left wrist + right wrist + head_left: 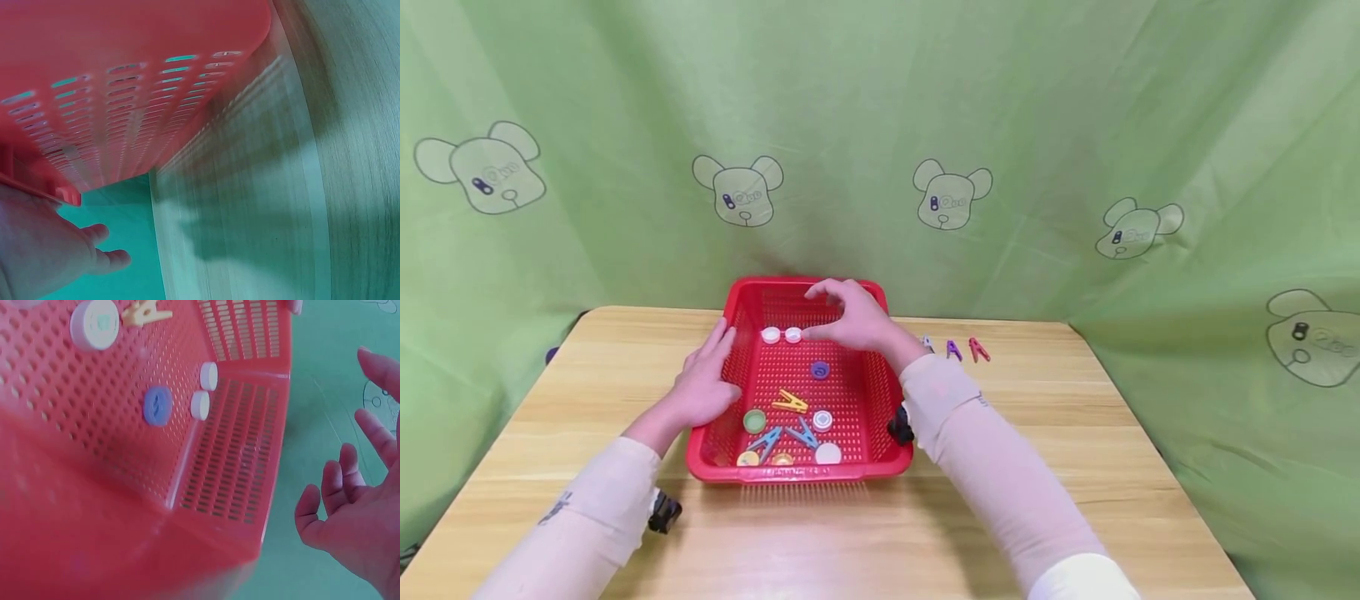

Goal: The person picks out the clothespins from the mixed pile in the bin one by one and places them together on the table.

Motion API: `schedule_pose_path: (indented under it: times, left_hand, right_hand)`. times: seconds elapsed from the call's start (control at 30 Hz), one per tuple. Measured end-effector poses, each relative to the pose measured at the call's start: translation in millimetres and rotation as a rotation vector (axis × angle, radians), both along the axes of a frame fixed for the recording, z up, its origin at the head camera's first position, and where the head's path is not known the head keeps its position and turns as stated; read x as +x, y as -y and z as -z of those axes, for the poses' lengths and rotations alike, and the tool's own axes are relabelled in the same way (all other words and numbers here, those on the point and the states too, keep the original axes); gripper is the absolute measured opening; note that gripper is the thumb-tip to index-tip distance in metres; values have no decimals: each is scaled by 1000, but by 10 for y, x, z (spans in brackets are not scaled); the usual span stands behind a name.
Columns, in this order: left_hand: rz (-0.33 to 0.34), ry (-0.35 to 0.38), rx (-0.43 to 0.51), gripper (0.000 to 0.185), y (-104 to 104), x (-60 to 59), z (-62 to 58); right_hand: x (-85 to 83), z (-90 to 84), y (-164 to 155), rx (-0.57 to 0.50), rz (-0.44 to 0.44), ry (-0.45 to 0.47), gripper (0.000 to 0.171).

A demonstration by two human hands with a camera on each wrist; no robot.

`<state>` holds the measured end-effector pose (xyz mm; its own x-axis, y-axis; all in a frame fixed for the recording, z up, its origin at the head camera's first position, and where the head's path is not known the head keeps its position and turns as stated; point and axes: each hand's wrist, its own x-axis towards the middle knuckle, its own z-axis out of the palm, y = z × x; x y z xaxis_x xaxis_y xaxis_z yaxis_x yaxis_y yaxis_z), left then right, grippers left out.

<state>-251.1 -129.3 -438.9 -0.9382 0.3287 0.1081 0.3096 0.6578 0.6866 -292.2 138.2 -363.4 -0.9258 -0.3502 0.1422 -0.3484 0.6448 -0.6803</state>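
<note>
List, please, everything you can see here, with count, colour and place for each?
Basket: one, red, perforated, mid-table.
White caps: two side by side at the basket's far end; two more near its front.
Purple cap: one, basket centre.
Green cap: one, basket's left side.
Yellow pieces: two at the front wall, too small to identify.
Pegs in basket: one yellow, two blue.
Pegs on table: red, purple and a pale one, right of the basket.
Table: one, light wood.
Backdrop: green cloth, bear prints.
Left hand: rests on the basket's left rim.
Right hand: over the far end, holding nothing.
</note>
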Motion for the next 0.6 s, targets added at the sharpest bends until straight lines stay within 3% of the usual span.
schedule_pose_path:
  times: [0.27,0.4,0.6]
  left_hand:
    - [-2,-11,-10,97,10,-9,2]
    - [2,-8,-7,97,8,-15,1]
    - [1,1,-3,97,0,-2,-5]
  right_hand:
    - [-21,155,128,7,-90,7,60]
    - [-16,223,193,-10,-106,57,64]
    - [-20,367,256,-19,-198,124,68]
